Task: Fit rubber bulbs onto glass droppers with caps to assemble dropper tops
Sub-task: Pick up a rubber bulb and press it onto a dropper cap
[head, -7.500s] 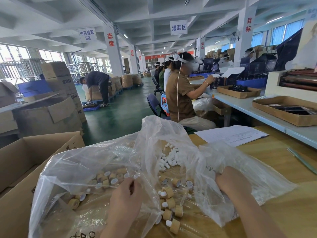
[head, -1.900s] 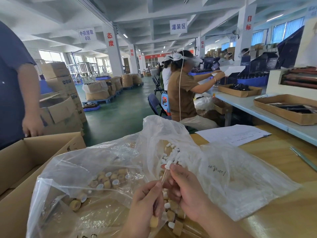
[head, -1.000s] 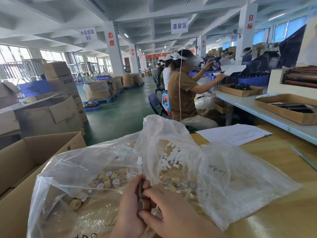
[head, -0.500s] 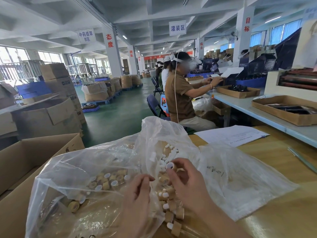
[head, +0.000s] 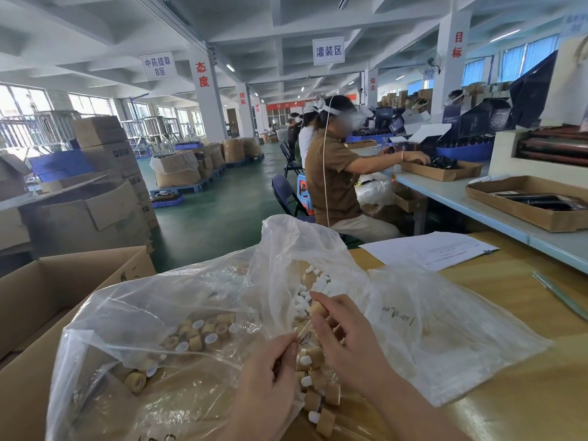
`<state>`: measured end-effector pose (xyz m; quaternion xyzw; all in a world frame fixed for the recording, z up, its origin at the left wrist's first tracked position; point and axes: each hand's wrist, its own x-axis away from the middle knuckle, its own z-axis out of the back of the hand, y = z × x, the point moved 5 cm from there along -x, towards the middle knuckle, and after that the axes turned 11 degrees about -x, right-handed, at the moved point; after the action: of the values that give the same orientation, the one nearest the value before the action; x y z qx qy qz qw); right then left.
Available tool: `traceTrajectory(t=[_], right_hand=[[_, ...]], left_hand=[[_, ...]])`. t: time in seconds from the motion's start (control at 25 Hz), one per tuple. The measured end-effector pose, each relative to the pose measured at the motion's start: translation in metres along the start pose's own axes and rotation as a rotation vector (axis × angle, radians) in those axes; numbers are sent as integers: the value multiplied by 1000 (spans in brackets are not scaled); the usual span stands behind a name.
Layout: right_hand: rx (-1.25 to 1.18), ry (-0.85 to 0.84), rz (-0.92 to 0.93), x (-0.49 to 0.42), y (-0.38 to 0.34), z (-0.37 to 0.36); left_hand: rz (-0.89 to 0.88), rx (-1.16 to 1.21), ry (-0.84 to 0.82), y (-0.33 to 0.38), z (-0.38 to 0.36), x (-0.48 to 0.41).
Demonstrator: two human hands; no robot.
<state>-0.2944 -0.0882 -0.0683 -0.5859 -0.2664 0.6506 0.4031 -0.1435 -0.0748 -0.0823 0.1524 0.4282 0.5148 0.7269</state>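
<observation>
My right hand (head: 350,345) pinches a tan cap (head: 318,308) between thumb and fingertips over the open clear plastic bag (head: 152,316). A thin glass dropper (head: 302,329) slants down from that cap to my left hand (head: 270,380), whose fingertips are closed on its lower end. Loose white rubber bulbs (head: 313,289) lie in the bag just beyond my hands. Tan caps with white inserts (head: 199,334) are heaped in the bag's left part. Under my hands lies a pile of caps with white bulbs fitted (head: 318,389).
An open cardboard box (head: 47,300) stands at my left against the wooden table (head: 515,396). A paper sheet (head: 429,249) and a thin greenish strip (head: 560,296) lie at the right. A seated person (head: 334,186) works at the bench ahead.
My right hand has drawn back from the white bulbs and now holds a tan cap. My left hand has come up and pinched the glass dropper under it.
</observation>
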Motion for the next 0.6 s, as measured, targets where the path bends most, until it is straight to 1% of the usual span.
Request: traceTrajectory(t=[0.2, 0.36, 0.48, 0.6], right_hand=[[106, -66, -7, 2, 4, -3], [107, -72, 9, 2, 3, -4], [157, -32, 6, 5, 0, -2], [281, -29, 5, 6, -2, 0]], left_hand=[[-20, -20, 8, -3, 0, 0], [-19, -51, 5, -5, -1, 1], [-30, -102, -45, -5, -2, 3], [-105, -188, -92, 2, -1, 7]])
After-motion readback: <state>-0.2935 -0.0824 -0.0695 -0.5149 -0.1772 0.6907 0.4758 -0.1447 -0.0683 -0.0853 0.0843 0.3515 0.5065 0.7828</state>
